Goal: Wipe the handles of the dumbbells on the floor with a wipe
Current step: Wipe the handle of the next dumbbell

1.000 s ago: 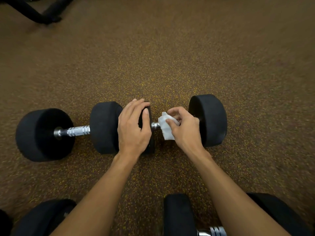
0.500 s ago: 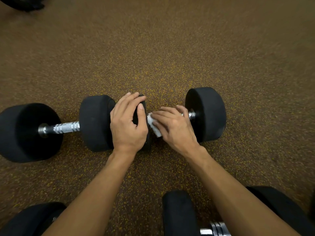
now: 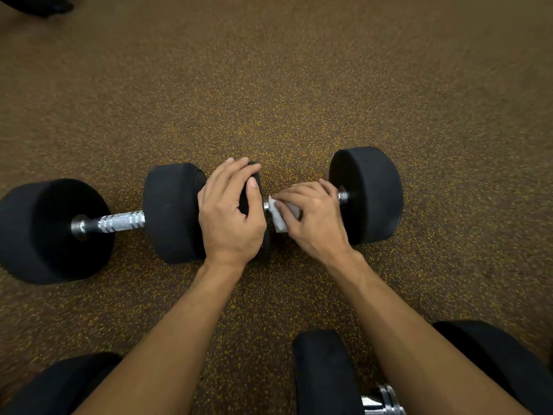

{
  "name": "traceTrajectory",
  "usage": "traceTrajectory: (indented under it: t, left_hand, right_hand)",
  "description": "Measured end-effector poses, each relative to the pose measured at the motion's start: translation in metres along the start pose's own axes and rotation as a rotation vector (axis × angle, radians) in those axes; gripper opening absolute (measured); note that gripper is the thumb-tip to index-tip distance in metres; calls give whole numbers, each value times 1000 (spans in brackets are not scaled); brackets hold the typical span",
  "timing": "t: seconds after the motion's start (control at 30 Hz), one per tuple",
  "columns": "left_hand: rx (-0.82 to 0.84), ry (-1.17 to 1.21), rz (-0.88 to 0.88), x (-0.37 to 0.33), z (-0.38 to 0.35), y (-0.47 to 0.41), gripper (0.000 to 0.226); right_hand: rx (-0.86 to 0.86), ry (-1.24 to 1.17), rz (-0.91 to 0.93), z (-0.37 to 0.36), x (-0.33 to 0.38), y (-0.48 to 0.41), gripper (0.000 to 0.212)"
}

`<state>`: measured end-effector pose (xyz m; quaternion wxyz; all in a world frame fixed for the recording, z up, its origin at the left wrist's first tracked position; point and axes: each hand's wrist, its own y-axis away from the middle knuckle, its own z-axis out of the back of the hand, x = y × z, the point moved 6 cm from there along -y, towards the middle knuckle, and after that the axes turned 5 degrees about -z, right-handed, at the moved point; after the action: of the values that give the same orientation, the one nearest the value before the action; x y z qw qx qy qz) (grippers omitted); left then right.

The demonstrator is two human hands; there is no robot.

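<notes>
Two black dumbbells lie end to end on the speckled brown floor. The right dumbbell (image 3: 366, 194) has its left head under my left hand (image 3: 230, 214), which grips that head from above. My right hand (image 3: 311, 217) is closed over its chrome handle, pressing a white wipe (image 3: 279, 218) around the bar; only a short end of the handle shows by the right head. The left dumbbell (image 3: 54, 232) lies untouched, its knurled chrome handle (image 3: 119, 223) fully visible.
More dumbbells sit at the bottom edge: one black head (image 3: 323, 372) with a chrome handle (image 3: 380, 399) at lower right, and another dark head (image 3: 59, 384) at lower left. A dark piece of equipment (image 3: 39, 4) shows at the top left corner.
My right hand went from pinching the wipe near the left head to lying closed over the handle with the wipe wrapped under it. My left hand stayed on the head.
</notes>
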<state>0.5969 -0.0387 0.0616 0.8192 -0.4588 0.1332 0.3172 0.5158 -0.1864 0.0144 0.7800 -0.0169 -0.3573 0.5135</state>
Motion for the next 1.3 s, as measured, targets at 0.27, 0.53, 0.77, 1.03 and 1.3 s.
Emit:
traceTrajectory:
  t: [0.27,0.53,0.77,1.03,1.3]
  left_hand:
    - [4,2,3,0,-1,-1,30]
    - [16,-13,14,-1,0,-2,30]
    - [16,-27,21,-1,1,0,30]
    - [10,-27,25,-3,1,-1,30]
    - [12,-23,27,-1,0,-1,30]
  right_hand:
    - [-26,-22,93,2,0,3,19]
    - [-3,2,118,-9,13,6,25]
    - [-88,-46,188,-3,12,9,18]
    - [-98,-73,93,3,-5,7,16]
    - [-108,-64,114,4,0,8,15]
